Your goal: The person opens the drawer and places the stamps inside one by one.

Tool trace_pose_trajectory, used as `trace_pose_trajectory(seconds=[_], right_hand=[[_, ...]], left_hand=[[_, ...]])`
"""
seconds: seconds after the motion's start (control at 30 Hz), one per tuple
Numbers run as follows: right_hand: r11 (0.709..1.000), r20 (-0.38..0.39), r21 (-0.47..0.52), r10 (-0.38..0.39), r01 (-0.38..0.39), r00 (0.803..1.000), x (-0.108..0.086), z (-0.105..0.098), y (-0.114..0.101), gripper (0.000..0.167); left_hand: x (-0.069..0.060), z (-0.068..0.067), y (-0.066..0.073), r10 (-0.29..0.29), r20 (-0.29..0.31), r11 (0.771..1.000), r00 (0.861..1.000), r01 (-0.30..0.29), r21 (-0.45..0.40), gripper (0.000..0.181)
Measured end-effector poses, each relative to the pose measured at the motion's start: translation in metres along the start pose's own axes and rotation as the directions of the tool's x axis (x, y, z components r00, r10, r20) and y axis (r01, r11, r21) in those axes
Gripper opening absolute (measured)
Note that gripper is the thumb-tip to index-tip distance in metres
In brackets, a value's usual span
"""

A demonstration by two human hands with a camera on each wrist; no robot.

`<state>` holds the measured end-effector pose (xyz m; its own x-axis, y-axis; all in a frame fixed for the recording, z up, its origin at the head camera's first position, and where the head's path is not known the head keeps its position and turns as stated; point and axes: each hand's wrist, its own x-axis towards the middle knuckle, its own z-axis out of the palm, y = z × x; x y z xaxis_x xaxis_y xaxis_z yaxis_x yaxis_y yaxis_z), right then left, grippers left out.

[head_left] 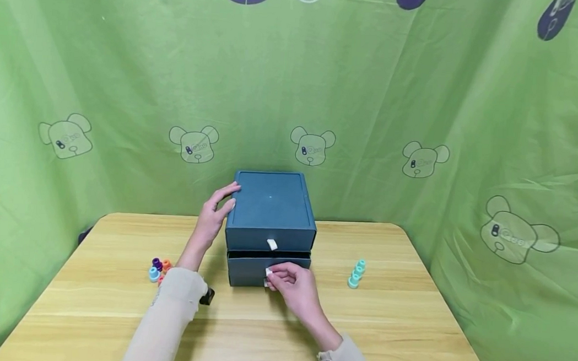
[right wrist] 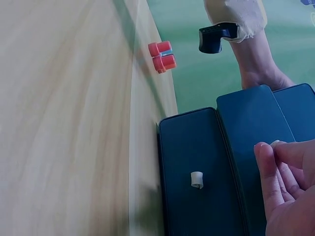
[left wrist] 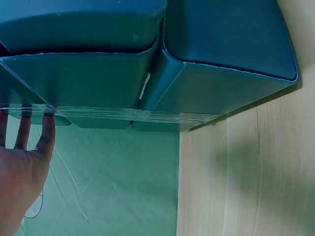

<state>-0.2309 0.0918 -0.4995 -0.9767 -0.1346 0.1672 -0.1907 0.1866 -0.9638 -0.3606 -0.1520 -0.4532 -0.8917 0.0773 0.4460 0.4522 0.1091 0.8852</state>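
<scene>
Worktop point(head_left: 394, 336), far edge: left hand point(head_left: 212, 214), outstretched, touches drawer unit point(head_left: 270, 198); right hand point(head_left: 296, 291) pinches tab point(head_left: 268, 271) of ajar drawer point(head_left: 243, 271), likely for sliding; next needs even force.

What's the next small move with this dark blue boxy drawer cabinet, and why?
I'd probably ease the partly open, dark blue rectangular drawer a little further toward you: your right hand pinches its small white tab, only a narrow dark gap shows above its front, and your left hand touches the upper left edge of the dark blue boxy cabinet, likely steadying it.
</scene>
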Motion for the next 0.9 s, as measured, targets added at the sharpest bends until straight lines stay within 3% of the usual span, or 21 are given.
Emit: trace_pose_trajectory(seconds=[0.47, 0.9], right_hand=[[0.999, 0.002, 0.018, 0.035, -0.035, 0.999, -0.017, -0.001, -0.003, 0.014], [0.997, 0.0, 0.025, 0.072, -0.072, 0.997, -0.03, 0.0, -0.006, 0.014]], left_hand=[[-0.001, 0.0, -0.003, 0.011, 0.004, 1.0, 1.0, -0.012, 0.016, 0.041], [0.0, -0.001, -0.001, -0.02, 0.03, 1.0, 0.999, 0.02, 0.003, 0.042]])
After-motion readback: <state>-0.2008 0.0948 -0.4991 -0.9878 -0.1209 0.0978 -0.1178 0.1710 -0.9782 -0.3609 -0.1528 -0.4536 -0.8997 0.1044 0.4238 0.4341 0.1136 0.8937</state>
